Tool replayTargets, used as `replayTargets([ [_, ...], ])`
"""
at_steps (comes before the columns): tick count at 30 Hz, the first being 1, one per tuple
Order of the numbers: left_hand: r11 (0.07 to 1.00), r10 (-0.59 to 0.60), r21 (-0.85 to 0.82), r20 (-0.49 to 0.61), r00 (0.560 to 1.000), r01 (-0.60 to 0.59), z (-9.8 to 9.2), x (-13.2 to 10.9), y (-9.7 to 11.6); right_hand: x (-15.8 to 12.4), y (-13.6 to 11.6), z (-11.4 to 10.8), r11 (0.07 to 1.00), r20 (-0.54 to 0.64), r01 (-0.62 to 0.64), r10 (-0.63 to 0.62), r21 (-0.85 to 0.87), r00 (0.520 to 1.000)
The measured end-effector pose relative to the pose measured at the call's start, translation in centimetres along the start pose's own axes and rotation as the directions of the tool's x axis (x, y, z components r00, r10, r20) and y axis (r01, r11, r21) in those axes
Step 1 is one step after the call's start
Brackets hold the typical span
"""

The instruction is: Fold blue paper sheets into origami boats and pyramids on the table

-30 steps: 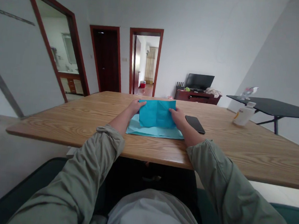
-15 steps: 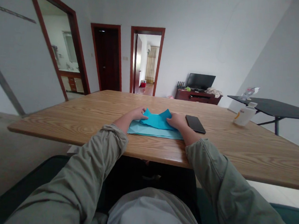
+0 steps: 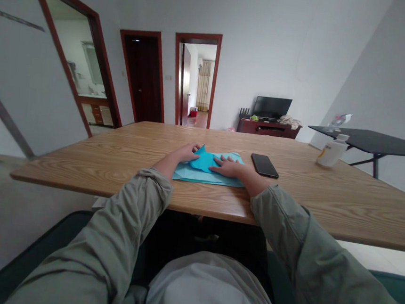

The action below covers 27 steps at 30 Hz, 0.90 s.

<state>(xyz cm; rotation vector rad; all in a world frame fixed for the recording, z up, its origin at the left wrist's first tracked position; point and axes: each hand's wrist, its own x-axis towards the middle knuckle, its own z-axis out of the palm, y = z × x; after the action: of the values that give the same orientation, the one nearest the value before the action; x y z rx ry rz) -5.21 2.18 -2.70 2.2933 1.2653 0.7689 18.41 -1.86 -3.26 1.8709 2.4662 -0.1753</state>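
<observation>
A bright blue sheet of paper [image 3: 202, 161] lies on top of a larger pale blue folded sheet [image 3: 203, 176] on the wooden table. My left hand [image 3: 188, 152] pinches the left side of the bright sheet, where a corner points up. Flat on the sheet's right part rests my right hand [image 3: 227, 166], its fingers spread and pointing left. That hand covers the right end of the bright sheet and some of the pale one.
Just right of my right hand lies a black phone [image 3: 264, 165]. A white bottle [image 3: 332, 151] stands farther right on the wooden table [image 3: 116, 163]. Beyond its edge is a black folding table [image 3: 384, 142] with a clear bottle [image 3: 339, 121].
My right hand has gone from holding the raised right corner to lying flat, and that side of the bright sheet is now down. My left hand stays in place.
</observation>
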Motion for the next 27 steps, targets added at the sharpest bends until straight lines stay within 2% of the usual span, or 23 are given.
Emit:
replayTargets([
  [6, 1.0, -0.009, 0.017, -0.045, 0.999, 0.009, -0.2, -0.2, 0.5, -1.1, -0.8, -0.7, 0.991, 0.009, 0.112, -0.113, 0.068, 0.994],
  [12, 0.997, 0.055, 0.052, -0.052, 0.997, -0.052, -0.1, -0.6, 1.6, -1.4, -0.2, -0.7, 0.961, -0.067, 0.222, -0.214, 0.167, 0.975],
  [15, 0.994, 0.098, 0.044, 0.016, 0.995, -0.098, 0.3, -0.7, 2.2, -1.3, -0.1, -0.3, 0.964, -0.109, 0.224, -0.21, 0.143, 0.972],
  [20, 0.975, 0.177, 0.092, 0.216, 0.96, -0.201, 0.3, -0.9, 3.1, -1.3, 0.1, 0.0, 0.951, -0.146, 0.26, -0.237, 0.169, 0.961],
  [27, 0.981, 0.098, 0.136, 0.279, 0.955, -0.14, 0.3, -1.1, 3.6, -1.6, 0.3, -0.2, 0.927, -0.18, 0.282, -0.242, 0.248, 0.953],
])
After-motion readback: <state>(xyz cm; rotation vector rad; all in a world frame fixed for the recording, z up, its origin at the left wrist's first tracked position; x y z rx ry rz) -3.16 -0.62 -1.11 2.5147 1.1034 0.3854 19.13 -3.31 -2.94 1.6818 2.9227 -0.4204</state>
